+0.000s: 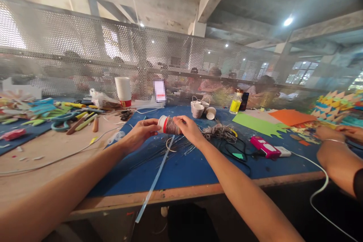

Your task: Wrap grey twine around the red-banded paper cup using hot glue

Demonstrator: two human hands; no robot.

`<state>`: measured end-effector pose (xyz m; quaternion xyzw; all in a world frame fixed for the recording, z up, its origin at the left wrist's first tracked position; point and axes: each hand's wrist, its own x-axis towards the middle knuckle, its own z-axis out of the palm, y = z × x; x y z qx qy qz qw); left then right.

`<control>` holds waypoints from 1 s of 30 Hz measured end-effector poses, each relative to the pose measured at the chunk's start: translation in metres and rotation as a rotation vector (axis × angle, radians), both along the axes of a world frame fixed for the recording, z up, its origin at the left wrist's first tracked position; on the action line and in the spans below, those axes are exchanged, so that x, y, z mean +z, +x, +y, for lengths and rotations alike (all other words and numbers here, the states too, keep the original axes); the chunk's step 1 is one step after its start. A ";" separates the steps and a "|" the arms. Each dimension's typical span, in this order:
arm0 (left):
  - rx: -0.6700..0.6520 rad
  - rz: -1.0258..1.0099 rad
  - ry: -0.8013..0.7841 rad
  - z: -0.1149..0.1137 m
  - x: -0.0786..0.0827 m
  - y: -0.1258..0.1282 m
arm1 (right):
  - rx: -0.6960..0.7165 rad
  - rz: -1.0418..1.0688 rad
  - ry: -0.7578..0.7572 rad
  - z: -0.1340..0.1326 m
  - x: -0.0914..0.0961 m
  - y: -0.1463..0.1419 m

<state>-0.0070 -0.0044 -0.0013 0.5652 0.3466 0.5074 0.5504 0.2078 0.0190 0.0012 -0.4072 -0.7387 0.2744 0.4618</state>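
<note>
Both my hands hold a small paper cup (168, 125) lying on its side above the blue table top (184, 170). The cup has a red band near its white rim and its body is wrapped in brownish twine. My left hand (141, 132) grips the rim end with curled fingers. My right hand (187, 128) is closed over the wrapped end. A loose twine end curls down under the cup. A long pale strip (155, 181) and thin wires lie on the table below my hands.
A twine bundle (219, 132), small wrapped cups (198, 109), a yellow bottle (235, 104), a pink device (265, 146) with a white cable, and green and orange paper lie right. Another person's hands (337, 136) work far right. A stack of cups (123, 90), scissors and tools sit left. Mesh screen behind.
</note>
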 end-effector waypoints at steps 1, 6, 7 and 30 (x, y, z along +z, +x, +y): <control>0.000 -0.002 0.000 0.000 0.000 0.000 | 0.007 0.001 0.021 0.000 -0.001 -0.001; -0.008 -0.023 0.027 0.002 -0.001 0.000 | -0.008 -0.034 0.195 0.000 -0.002 -0.002; -0.011 -0.024 0.033 0.002 -0.001 0.000 | -0.002 -0.051 0.228 -0.001 -0.002 -0.003; 0.213 0.175 0.141 0.001 -0.003 0.002 | -0.023 -0.150 0.390 -0.013 0.008 -0.002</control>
